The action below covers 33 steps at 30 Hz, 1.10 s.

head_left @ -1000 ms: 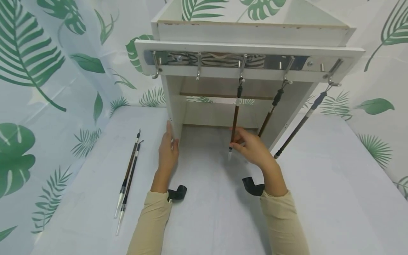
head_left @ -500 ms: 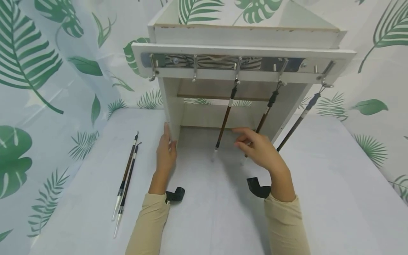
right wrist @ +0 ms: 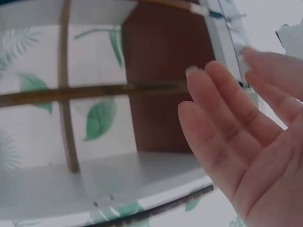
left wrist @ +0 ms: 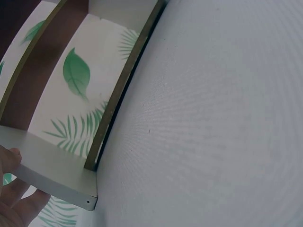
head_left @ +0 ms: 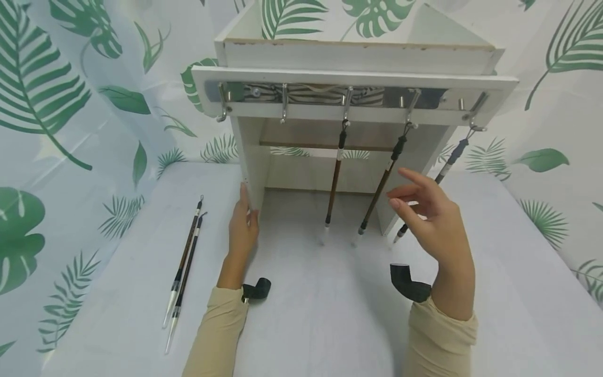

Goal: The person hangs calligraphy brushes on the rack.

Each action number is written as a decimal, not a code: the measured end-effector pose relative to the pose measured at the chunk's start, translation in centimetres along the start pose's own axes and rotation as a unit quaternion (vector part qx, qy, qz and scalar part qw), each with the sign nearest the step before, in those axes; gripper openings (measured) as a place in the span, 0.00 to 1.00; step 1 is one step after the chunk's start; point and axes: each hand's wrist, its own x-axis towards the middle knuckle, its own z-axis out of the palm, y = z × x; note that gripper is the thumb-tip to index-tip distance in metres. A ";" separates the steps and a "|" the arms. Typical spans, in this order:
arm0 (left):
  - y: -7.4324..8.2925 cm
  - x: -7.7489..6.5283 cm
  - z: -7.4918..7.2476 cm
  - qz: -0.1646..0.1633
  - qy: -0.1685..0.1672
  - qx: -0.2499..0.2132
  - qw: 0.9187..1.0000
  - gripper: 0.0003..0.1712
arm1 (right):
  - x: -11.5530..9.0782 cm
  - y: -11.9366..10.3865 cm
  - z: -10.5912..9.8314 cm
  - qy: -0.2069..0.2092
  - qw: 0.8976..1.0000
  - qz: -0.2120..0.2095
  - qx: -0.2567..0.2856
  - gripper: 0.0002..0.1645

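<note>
A white shelf unit [head_left: 250,152] carries a hook rail [head_left: 311,94] across its front. Three calligraphy brushes hang by their loops: one from the middle hook [head_left: 335,180], another [head_left: 387,173] to its right, and a third [head_left: 455,153] at the far right. My left hand [head_left: 242,230] grips the front edge of the left side panel, thumb [left wrist: 9,160] inside and fingers [left wrist: 32,204] outside. My right hand [head_left: 435,222] is raised before the two right-hand brushes, fingers loosely bent, holding nothing. It covers part of the far-right brush in the head view.
Two more calligraphy brushes, one brown [head_left: 186,251] and one darker [head_left: 189,269], lie side by side on the white tabletop [head_left: 118,314] at the left. The two left hooks [head_left: 285,104] carry nothing. Leaf-patterned cloth [head_left: 52,120] stands behind and beside the table.
My right hand has let go of the middle brush and moved right, past the second one. The middle brush now hangs freely, its tip further left. My left hand keeps its grip.
</note>
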 end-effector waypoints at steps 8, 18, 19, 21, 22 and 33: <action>-0.2 0.0 -0.2 -0.006 -0.006 0.002 1.000 0.39 | 0.1 1.8 -1.4 0.161 0.948 -0.053 0.269 0.27; -0.5 0.0 -0.4 0.009 0.020 0.017 1.000 0.38 | 0.4 5.9 -0.8 0.322 0.907 0.146 0.229 0.47; -0.5 0.0 -0.5 0.015 0.023 0.023 0.999 0.38 | 0.4 6.5 -0.6 0.314 0.909 0.167 0.215 0.48; -0.5 0.0 -0.8 0.030 0.032 0.035 0.998 0.37 | 0.4 7.5 -0.3 0.291 0.915 0.210 0.185 0.49; -0.5 0.1 -1.0 0.041 0.038 0.045 0.997 0.36 | 0.4 8.0 -0.1 0.278 0.917 0.222 0.179 0.49; -0.4 0.6 -4.5 0.074 -0.039 0.102 0.991 0.36 | 0.4 10.0 1.7 0.153 0.929 0.249 0.226 0.54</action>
